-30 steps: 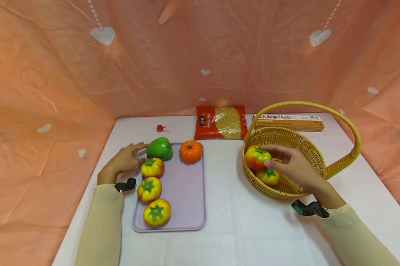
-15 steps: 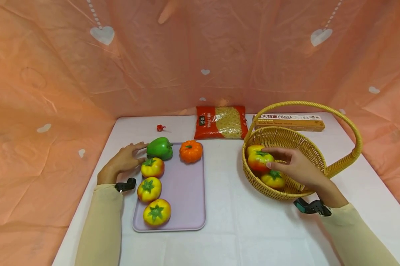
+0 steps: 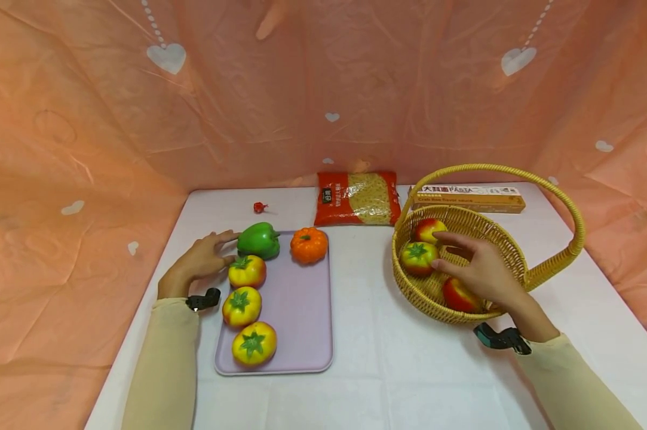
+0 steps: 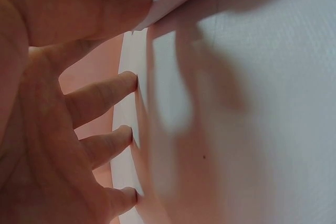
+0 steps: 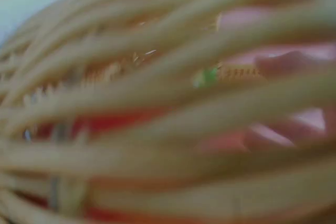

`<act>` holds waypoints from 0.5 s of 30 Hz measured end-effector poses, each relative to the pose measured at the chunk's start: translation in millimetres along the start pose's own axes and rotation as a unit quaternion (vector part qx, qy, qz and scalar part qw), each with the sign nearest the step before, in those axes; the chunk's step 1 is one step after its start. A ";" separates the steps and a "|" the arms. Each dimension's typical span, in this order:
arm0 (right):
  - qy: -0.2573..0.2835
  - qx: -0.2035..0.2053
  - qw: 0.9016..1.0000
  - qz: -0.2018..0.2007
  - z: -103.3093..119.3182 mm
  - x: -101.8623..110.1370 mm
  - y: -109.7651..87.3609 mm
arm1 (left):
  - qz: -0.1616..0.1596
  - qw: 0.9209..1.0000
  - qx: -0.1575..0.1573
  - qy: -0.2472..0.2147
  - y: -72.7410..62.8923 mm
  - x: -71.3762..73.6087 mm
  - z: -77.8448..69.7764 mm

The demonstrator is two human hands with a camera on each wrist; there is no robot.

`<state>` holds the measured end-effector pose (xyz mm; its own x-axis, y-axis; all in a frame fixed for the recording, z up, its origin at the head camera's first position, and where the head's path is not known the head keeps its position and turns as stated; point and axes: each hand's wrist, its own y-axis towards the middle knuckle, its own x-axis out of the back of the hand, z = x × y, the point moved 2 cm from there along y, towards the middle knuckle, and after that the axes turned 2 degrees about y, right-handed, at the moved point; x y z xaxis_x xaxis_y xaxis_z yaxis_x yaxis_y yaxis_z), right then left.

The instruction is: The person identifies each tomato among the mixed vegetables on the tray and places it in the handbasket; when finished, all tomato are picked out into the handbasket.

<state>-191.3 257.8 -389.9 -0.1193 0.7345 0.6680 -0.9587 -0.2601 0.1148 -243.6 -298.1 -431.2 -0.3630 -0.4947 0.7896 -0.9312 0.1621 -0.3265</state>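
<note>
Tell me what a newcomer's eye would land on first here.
Probably the golden woven basket with a tall arched handle, on the right of the white table, holding three round red-and-yellow fruits. Next, likely the glossy green bell pepper and the ribbed orange pumpkin, both near the far edge of the flat lilac rectangular tray on the left.

Head cam is looking forward and down from above the near side of the basket (image 3: 463, 221), framing it whole. Right wrist cam is facing through the basket's weave from very near; head is sharing that basket. Left wrist cam is facing the left fingers (image 4: 100, 98) close-up, well left of the basket, sharing them and the green pepper (image 3: 258, 240) with head.
</note>
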 end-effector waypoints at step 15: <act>0.412 0.153 0.887 0.144 46.3 -34.3 -7.4 | 0.000 1.000 0.000 0.002 -0.1 -1.1 -0.1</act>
<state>-168.2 205.5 -379.7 -0.6163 0.7861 -0.0473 -0.7582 -0.5760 0.3054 -243.1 -297.5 -432.0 -0.3623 -0.4911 0.7922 -0.9315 0.1613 -0.3261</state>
